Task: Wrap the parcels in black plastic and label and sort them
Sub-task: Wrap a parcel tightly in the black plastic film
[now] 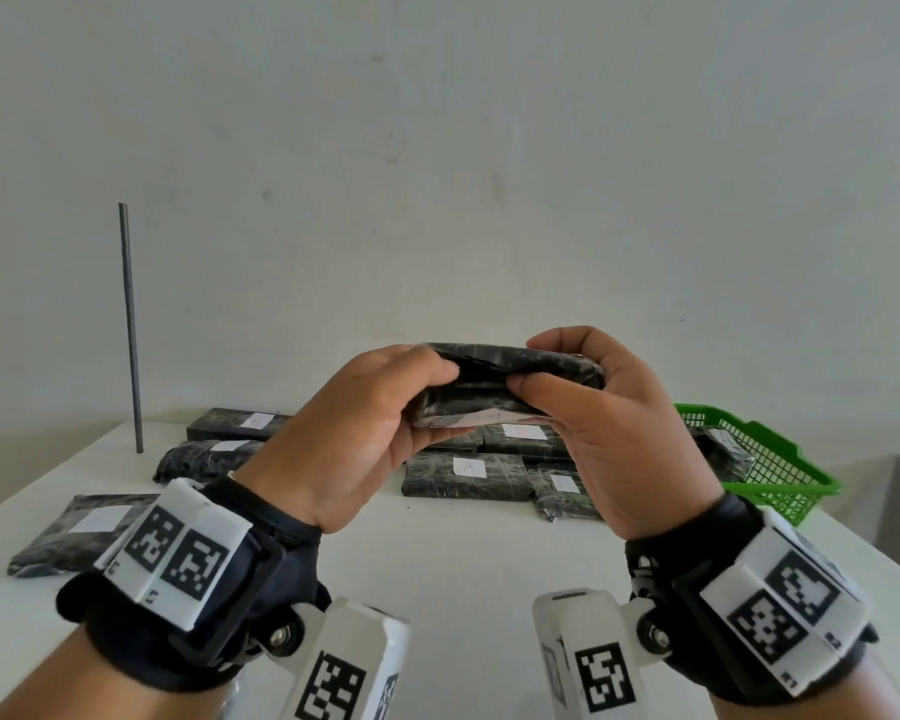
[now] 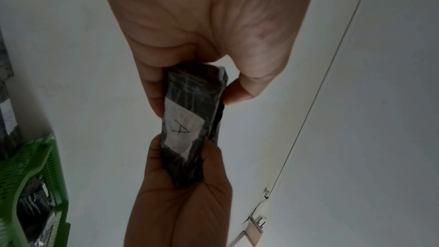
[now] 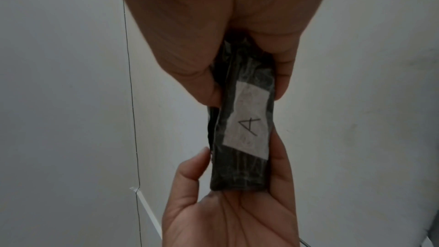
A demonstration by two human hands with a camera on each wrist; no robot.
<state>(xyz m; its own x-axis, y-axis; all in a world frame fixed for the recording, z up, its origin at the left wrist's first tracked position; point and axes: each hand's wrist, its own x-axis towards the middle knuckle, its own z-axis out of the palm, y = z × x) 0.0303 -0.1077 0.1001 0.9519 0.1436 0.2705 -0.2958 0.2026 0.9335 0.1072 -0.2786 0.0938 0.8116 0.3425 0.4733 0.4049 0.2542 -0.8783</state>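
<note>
Both hands' fingers [image 1: 427, 368] are clamping a flat black plastic-wrapped parcel [image 1: 510, 379] – left hand [image 1: 365, 433] and right hand [image 1: 609, 433] gripping opposite ends above the white tabletop [image 1: 437, 563]. Its white paper label marked A [image 3: 249, 121] is facing down – barely showing from the head view.

Both hands are bare. The left hand [image 1: 365, 433] and right hand [image 1: 619, 433] each end in a black fabric wrist cuff [image 1: 261, 517]. On each cuff a black bracket carries white blocks [image 1: 178, 548] printed with black square-patterned markers. A silver screw [image 1: 280, 638] joins a further white marked block [image 1: 591, 662] below each wrist.
</note>
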